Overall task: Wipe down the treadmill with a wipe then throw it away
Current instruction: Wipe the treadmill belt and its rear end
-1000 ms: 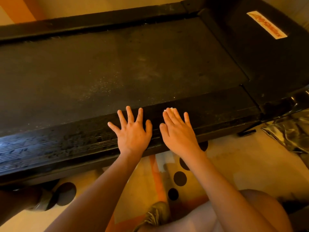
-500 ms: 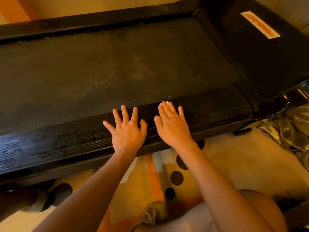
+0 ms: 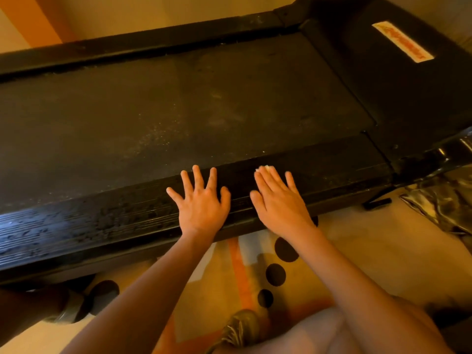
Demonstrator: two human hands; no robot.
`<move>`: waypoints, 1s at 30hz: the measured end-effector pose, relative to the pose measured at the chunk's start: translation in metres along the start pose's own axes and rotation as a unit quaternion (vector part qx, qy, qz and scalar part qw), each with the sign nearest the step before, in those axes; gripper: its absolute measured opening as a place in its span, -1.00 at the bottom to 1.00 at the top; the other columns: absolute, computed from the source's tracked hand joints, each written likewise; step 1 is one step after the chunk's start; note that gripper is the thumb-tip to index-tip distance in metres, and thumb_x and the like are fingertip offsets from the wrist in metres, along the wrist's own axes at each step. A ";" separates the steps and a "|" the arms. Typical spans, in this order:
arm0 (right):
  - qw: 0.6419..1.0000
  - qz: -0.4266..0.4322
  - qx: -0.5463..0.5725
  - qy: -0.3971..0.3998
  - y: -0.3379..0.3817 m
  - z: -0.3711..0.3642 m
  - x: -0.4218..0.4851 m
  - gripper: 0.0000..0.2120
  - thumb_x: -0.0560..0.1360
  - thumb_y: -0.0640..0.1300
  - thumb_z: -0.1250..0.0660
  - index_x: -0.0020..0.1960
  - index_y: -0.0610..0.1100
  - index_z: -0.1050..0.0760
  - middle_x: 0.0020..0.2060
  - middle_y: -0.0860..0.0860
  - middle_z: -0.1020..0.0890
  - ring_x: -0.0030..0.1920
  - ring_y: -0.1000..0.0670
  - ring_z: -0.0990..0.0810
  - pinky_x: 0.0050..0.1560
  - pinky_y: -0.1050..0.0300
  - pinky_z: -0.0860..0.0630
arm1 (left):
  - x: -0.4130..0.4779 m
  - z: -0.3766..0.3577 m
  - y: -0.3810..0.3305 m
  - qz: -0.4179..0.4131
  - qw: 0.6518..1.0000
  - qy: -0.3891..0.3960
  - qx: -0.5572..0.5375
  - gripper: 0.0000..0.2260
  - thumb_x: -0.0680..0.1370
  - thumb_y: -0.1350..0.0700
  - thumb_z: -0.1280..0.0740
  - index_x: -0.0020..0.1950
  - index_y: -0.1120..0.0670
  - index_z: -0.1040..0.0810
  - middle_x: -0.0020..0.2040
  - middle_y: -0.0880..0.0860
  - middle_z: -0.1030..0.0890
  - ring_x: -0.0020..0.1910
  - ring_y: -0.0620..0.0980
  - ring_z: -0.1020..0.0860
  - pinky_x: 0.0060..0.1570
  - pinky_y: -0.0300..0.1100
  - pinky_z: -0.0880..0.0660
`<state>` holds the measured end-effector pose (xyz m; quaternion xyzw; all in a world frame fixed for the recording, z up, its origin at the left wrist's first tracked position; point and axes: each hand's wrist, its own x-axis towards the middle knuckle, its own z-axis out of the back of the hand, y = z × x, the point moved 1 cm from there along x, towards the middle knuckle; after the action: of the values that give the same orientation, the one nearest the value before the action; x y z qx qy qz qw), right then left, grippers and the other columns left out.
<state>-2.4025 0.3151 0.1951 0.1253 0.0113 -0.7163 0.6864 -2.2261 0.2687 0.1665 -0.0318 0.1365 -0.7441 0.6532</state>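
Note:
A black treadmill [image 3: 178,111] lies across the view, its dusty belt in the middle and a ribbed side rail [image 3: 76,226] along the near edge. My left hand [image 3: 201,203] rests flat on that rail with fingers spread. My right hand [image 3: 278,200] presses flat on the rail just to its right. A small bit of white wipe [image 3: 265,168] pokes out past its fingertips; the rest is hidden beneath the palm.
The motor cover with an orange-and-white label [image 3: 402,42] is at the right end. A crinkled shiny bag [image 3: 444,200] lies on the floor at the right. Below the rail is a patterned mat [image 3: 255,272] with dark dots, my shoe [image 3: 237,328] and my knee [image 3: 344,330].
My right hand slid the wipe a little left along the rail, then back right. The left hand has stayed flat on the rail.

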 end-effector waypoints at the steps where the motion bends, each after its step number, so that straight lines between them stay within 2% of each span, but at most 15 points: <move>1: 1.000 -0.001 0.006 0.000 0.001 0.003 0.016 -0.42 0.73 0.16 0.22 0.68 -0.04 0.11 0.67 0.04 0.09 0.64 0.04 0.21 0.60 -0.08 0.29 | 0.001 0.000 0.001 0.000 1.000 -0.001 0.000 -0.43 0.68 -0.25 0.08 0.67 -0.12 0.02 0.69 0.12 0.05 0.64 0.26 0.16 0.49 0.47 0.12; 4: 1.000 -0.002 0.015 0.004 0.001 0.007 0.037 -0.42 0.73 0.14 0.19 0.68 -0.06 0.09 0.67 0.02 0.08 0.65 0.02 0.20 0.61 -0.10 0.27 | 0.001 -0.001 0.002 -0.002 1.000 -0.006 0.004 -0.43 0.68 -0.26 0.08 0.67 -0.12 0.01 0.69 0.12 0.04 0.64 0.25 0.14 0.49 0.47 0.10; 10: 0.999 0.046 0.012 0.000 0.013 -0.012 -0.026 -0.40 0.72 0.18 0.20 0.68 -0.04 0.13 0.66 0.04 0.13 0.64 0.04 0.26 0.60 -0.03 0.31 | 0.000 0.000 0.003 -0.005 1.000 -0.014 -0.001 -0.43 0.68 -0.25 0.07 0.68 -0.10 -0.02 0.68 0.13 0.02 0.64 0.26 0.13 0.49 0.45 0.10; 13: 0.998 0.068 0.002 0.006 0.010 -0.005 -0.014 -0.41 0.72 0.18 0.21 0.68 -0.04 0.10 0.67 0.04 0.10 0.64 0.05 0.23 0.60 -0.03 0.30 | 0.000 -0.001 0.002 -0.012 1.000 -0.011 0.000 -0.43 0.68 -0.25 0.07 0.68 -0.10 -0.03 0.68 0.13 0.02 0.65 0.25 0.13 0.49 0.45 0.10; 17: 1.000 0.012 0.014 0.004 -0.010 0.013 0.034 -0.43 0.73 0.15 0.20 0.68 -0.06 0.05 0.67 0.02 0.03 0.65 0.04 0.16 0.60 -0.08 0.27 | -0.001 -0.001 0.003 -0.010 1.000 -0.011 -0.003 -0.43 0.68 -0.25 0.07 0.68 -0.10 -0.03 0.68 0.12 0.02 0.65 0.25 0.13 0.49 0.44 0.11; 20: 0.999 -0.018 0.041 0.004 -0.007 0.010 0.034 -0.42 0.73 0.15 0.20 0.68 -0.07 0.06 0.67 0.01 0.04 0.65 0.02 0.17 0.62 -0.10 0.24 | 0.000 -0.001 0.003 -0.010 1.000 -0.011 -0.005 -0.43 0.68 -0.25 0.07 0.68 -0.10 -0.03 0.68 0.13 0.02 0.65 0.25 0.13 0.50 0.44 0.11; 27: 0.998 0.056 0.013 -0.008 0.012 -0.013 -0.026 -0.41 0.73 0.17 0.19 0.68 -0.04 0.11 0.67 0.04 0.11 0.64 0.05 0.25 0.59 -0.01 0.32 | 0.000 -0.002 0.003 -0.014 1.000 -0.012 -0.005 -0.43 0.68 -0.24 0.07 0.68 -0.09 -0.02 0.68 0.13 0.03 0.65 0.25 0.14 0.50 0.44 0.12; 30: 1.000 0.019 0.008 -0.022 -0.005 -0.002 0.012 -0.42 0.73 0.15 0.21 0.68 -0.05 0.08 0.67 0.03 0.05 0.65 0.05 0.18 0.58 -0.03 0.31 | 0.001 -0.002 0.002 -0.015 1.000 -0.010 -0.006 -0.43 0.68 -0.24 0.07 0.68 -0.09 -0.03 0.68 0.13 0.02 0.65 0.25 0.13 0.49 0.44 0.12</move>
<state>-2.4072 0.3036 0.1899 0.1156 -0.0119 -0.7057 0.6989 -2.2247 0.2681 0.1640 -0.0450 0.1337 -0.7528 0.6430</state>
